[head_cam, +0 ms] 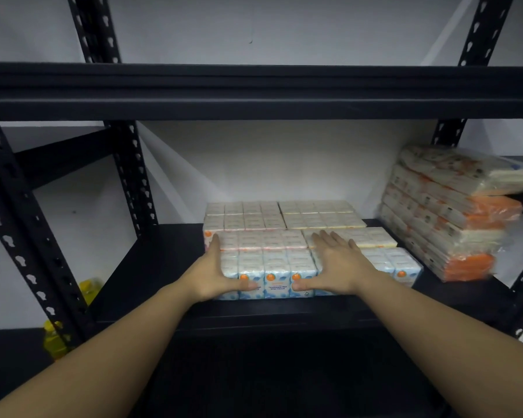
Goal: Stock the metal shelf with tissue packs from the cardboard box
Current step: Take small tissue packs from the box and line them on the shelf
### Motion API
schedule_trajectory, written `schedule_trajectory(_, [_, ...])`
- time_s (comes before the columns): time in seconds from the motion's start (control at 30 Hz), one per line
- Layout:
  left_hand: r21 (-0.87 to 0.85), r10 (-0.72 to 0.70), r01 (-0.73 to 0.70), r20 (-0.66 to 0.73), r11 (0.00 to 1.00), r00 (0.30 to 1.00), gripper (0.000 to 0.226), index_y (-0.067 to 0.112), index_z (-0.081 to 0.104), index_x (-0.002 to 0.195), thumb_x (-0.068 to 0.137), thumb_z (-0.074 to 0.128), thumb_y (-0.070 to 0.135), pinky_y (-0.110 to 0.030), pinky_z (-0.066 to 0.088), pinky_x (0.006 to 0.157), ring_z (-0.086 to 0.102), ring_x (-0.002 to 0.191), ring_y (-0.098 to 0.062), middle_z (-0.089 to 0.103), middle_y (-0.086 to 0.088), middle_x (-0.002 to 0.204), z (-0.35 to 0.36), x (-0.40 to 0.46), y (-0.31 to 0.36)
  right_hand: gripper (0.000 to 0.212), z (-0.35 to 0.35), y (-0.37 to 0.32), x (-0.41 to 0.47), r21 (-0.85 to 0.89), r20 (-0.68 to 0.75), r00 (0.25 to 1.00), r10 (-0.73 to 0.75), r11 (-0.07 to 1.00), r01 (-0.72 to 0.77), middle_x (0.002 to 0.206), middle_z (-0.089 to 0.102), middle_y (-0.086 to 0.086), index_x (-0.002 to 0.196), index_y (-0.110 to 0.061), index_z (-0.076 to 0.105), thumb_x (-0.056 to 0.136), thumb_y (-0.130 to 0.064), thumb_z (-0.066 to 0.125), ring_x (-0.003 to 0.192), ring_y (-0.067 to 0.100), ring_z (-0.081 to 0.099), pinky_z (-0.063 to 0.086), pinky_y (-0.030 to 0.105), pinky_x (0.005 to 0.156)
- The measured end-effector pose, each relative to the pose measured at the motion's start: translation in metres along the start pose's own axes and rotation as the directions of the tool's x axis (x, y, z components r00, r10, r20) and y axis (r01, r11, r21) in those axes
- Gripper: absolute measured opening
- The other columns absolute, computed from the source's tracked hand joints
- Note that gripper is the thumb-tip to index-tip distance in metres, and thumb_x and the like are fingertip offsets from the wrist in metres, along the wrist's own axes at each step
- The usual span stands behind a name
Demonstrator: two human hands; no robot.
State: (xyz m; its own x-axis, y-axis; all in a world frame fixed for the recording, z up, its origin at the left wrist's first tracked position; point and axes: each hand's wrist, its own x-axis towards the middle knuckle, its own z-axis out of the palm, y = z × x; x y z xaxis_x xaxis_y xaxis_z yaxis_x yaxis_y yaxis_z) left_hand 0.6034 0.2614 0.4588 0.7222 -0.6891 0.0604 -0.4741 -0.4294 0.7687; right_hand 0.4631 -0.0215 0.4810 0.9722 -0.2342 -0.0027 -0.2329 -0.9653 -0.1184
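A blue and white tissue pack point(274, 267) stands at the front of the black metal shelf point(163, 260). My left hand point(216, 271) clasps its left end, thumb on the front face. My right hand point(337, 263) lies over its right end, fingers spread flat on top and thumb on the front. Behind it and to its right sit more tissue packs point(284, 217) in rows, some with pink and some with yellow edges. The cardboard box is out of view.
A tilted stack of orange and white tissue bundles point(447, 212) fills the shelf's right end. The shelf's left half is bare black board. An upper shelf beam point(254, 92) hangs low overhead. Yellow bottles point(55, 339) stand below at the left, behind the upright.
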Motion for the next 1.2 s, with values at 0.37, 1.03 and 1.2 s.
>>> schedule_trajectory(0.37, [-0.051,-0.044,0.040,-0.070,0.998,0.997,0.094,0.037,0.030,0.149,0.076,0.083,0.062,-0.041,0.058,0.099,0.067,0.110,-0.004,0.061,0.018,0.134,-0.039,0.027,0.002,0.126,0.013,-0.026,0.016,-0.059,0.022,0.999,-0.026,0.998,0.027,0.173,-0.012,-0.003,0.162,-0.048,-0.004,0.057,-0.112,0.024,0.160,0.020,-0.008,-0.002,0.053,0.128])
schedule_trajectory(1.03, [-0.058,-0.027,0.019,-0.131,0.998,0.991,0.066,0.029,0.058,0.118,0.067,0.093,0.052,-0.036,0.061,0.083,0.072,0.100,-0.008,0.072,0.010,0.112,-0.057,0.146,-0.038,0.124,0.016,-0.028,0.020,-0.062,-0.003,1.000,0.007,0.998,-0.007,0.173,-0.009,-0.009,0.162,-0.048,-0.002,0.059,-0.111,0.026,0.160,0.014,-0.006,0.000,0.049,0.129])
schedule_trajectory(1.2, [-0.093,-0.035,0.027,-0.087,0.995,0.996,0.060,0.024,0.052,0.116,0.074,0.093,0.032,-0.024,0.055,0.075,0.068,0.101,-0.007,0.068,0.007,0.116,-0.056,0.146,-0.028,0.124,0.016,-0.027,0.020,-0.067,0.002,1.000,0.005,0.998,-0.005,0.173,-0.011,-0.008,0.162,-0.048,-0.004,0.059,-0.111,0.026,0.160,0.015,-0.007,0.000,0.051,0.129])
